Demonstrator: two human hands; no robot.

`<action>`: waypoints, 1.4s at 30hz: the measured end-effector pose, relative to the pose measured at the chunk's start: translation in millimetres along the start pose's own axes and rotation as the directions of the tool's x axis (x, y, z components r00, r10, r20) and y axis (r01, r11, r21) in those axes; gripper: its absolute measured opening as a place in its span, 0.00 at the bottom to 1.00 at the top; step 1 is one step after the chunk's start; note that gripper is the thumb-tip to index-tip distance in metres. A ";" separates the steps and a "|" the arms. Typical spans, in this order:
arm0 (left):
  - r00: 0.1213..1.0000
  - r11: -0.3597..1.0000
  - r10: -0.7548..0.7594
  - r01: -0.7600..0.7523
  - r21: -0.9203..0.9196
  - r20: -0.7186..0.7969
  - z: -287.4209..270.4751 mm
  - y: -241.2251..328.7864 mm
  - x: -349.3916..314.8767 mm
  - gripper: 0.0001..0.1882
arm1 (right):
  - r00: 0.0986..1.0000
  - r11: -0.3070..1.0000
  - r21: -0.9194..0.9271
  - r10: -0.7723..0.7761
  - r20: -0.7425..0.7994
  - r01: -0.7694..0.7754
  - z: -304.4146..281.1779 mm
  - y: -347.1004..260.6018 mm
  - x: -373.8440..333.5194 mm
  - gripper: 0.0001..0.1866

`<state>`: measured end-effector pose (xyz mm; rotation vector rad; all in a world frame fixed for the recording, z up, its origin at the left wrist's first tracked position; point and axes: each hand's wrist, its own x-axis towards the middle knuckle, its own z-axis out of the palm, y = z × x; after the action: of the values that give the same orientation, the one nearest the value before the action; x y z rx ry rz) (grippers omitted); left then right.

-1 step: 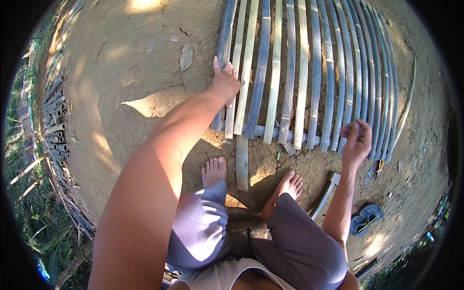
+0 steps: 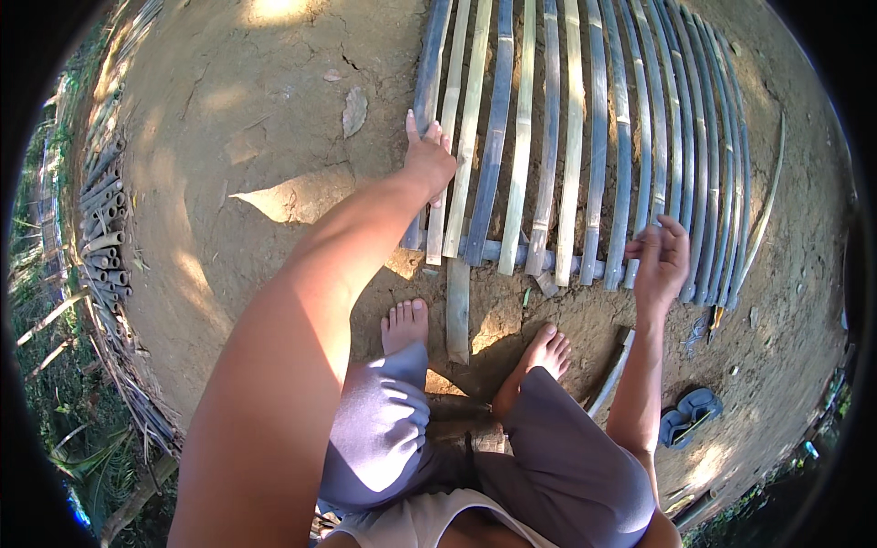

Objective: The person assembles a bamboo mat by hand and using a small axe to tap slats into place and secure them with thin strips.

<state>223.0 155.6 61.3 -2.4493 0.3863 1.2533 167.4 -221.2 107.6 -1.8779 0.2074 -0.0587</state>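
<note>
Split bamboo slats lie side by side across a bamboo crosspiece [image 2: 495, 248]. My left hand [image 2: 429, 166] is on the leftmost slats, its fingers curled about a pale bamboo slat [image 2: 451, 110] and touching the darker slat [image 2: 431, 64] beside it. Over the near ends of the slats to the right, my right hand [image 2: 662, 260] has its thumb and fingers drawn together. Whatever they may hold is too small to make out. Beside my right forearm lies a hammer [image 2: 610, 376], its head partly hidden by the arm.
A short bamboo piece [image 2: 458, 315] juts toward my feet. Thin wire or nails [image 2: 696, 334] and an orange-tipped tool [image 2: 717, 319] lie near the right slat ends. Dark sandals [image 2: 692, 416] rest farther right. Cut bamboo poles [image 2: 105, 239] are stacked at the left.
My right hand has shifted slightly left and farther over the slat ends, its forearm now covering part of the hammer head. My left hand stays on the leftmost slats.
</note>
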 end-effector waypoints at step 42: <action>0.660 0.599 -0.207 -0.498 -0.627 -0.722 151.8 16.7 -83.8 0.17 | 0.599 0.859 0.022 -0.375 0.707 0.512 236.2 24.1 -93.6 0.05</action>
<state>59.3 213.0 44.5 -3.7931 0.2681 0.3315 106.8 9.6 16.8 -1.9615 -0.8247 0.3408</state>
